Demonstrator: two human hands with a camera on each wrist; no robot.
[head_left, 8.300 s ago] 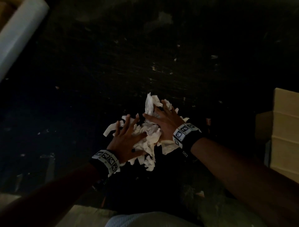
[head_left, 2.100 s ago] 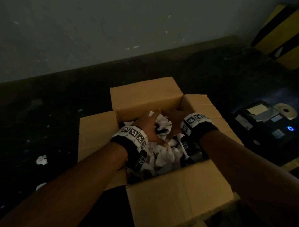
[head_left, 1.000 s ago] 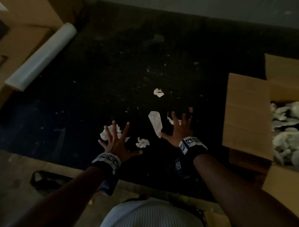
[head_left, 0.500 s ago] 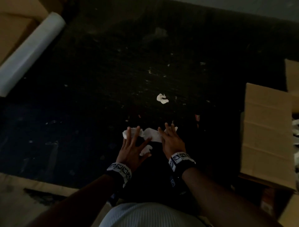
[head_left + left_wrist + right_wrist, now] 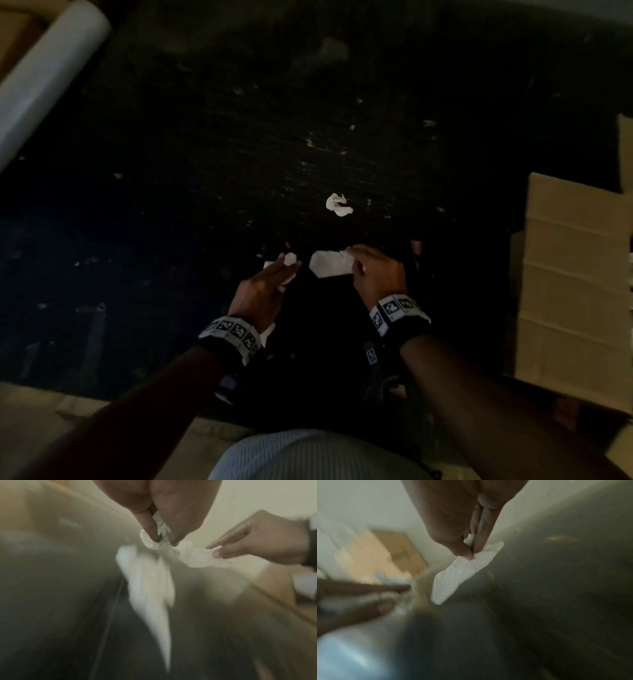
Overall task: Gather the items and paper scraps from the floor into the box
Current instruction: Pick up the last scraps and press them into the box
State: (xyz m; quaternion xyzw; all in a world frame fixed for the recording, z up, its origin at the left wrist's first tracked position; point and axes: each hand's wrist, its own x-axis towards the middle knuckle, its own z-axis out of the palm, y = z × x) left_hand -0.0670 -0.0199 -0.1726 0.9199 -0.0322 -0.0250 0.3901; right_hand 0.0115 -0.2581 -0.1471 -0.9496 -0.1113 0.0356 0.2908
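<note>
Scraps in both hands, low centre of the head view. The left hand [image 5: 260,294] has fingers curled round a crumpled wad [image 5: 154,540]; more paper sticks out under the palm. The right hand [image 5: 375,274] pinches a flat strip [image 5: 330,263] by one end between thumb and fingers, the rest hanging free toward the left hand.

One scrap [image 5: 338,205] lies loose on the dark floor [image 5: 205,171] above the hands, apart from both.

The box [image 5: 575,281] stands at the right edge, flap facing in; its opening is out of frame.

Risks, as I judge them: the strip is held by a corner only, so a quick swing to the box could shake it off; the left hand looks overfull and may shed bits; the far scrap may be missed in this poor light.

A white roll [image 5: 44,75] lies upper left.
</note>
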